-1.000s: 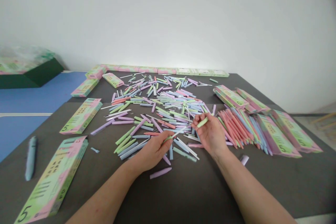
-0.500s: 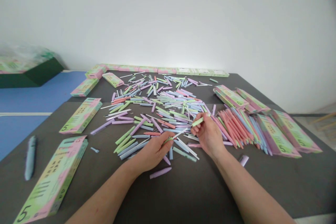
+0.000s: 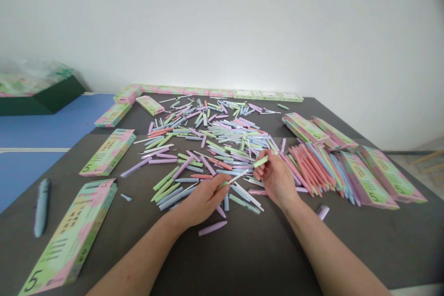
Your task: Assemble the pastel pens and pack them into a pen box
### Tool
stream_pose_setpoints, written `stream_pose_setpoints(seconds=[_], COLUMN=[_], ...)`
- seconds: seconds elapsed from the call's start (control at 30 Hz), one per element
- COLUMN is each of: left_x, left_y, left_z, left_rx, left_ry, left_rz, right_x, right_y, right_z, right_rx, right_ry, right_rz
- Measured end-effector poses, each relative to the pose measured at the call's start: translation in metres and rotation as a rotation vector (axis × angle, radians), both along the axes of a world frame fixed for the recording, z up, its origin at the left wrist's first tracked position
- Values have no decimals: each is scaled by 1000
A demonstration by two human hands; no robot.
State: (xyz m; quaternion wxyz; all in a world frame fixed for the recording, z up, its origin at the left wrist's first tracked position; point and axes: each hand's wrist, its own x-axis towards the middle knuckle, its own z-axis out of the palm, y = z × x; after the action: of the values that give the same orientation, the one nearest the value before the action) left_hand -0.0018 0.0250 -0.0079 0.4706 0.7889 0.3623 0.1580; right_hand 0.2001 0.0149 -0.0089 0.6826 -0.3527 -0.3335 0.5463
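Pen parts lie in a loose heap (image 3: 222, 148) at 12 o'clock from the hands, spread over a dark grey worktop (image 3: 350, 245). The left hand (image 3: 203, 201) rests at the near edge of the heap, its grip clenched on a thin white rod (image 3: 237, 176) that meets a short green piece at the fingertips. The right hand (image 3: 275, 179) is just to its 3 o'clock, its grip closed between thumb and fingers on a pale green barrel (image 3: 261, 162).

The long axis of the rod runs from the left grip toward 2 o'clock, and its free tip ends close to the right hand, not touching it as far as the view shows. The barrel sits at the right hand's 10 o'clock, slanting across the same line, with one end facing the rod. Which end is open cannot be told.

Pink, blue and green pens (image 3: 307, 169) lie fanned at 3 o'clock beside pastel boxes (image 3: 367, 180) printed with a 5. A lilac barrel (image 3: 212, 228) lies loose at 6 o'clock from the left hand, and a lilac cap (image 3: 323, 212) sits near the right forearm. A pale blue pen (image 3: 42, 208) and another pastel box (image 3: 69, 240) lie at 9 o'clock. A dark green bin (image 3: 45, 95) stands beyond them at 10 o'clock.
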Motion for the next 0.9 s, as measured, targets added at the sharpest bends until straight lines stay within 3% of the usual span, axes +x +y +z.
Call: stream_pose_setpoints(seconds=[0.53,0.9], left_x=[0,0], left_y=[0,-1], left_z=[1,1], left_rx=[57,77], left_ry=[66,80], left_rz=[-13,-30], right_x=[2,-7], right_y=[-1,-6], right_z=[-7,-13], right_rx=[-55,-104], right_ry=[-109,-258], right_rz=[65,224])
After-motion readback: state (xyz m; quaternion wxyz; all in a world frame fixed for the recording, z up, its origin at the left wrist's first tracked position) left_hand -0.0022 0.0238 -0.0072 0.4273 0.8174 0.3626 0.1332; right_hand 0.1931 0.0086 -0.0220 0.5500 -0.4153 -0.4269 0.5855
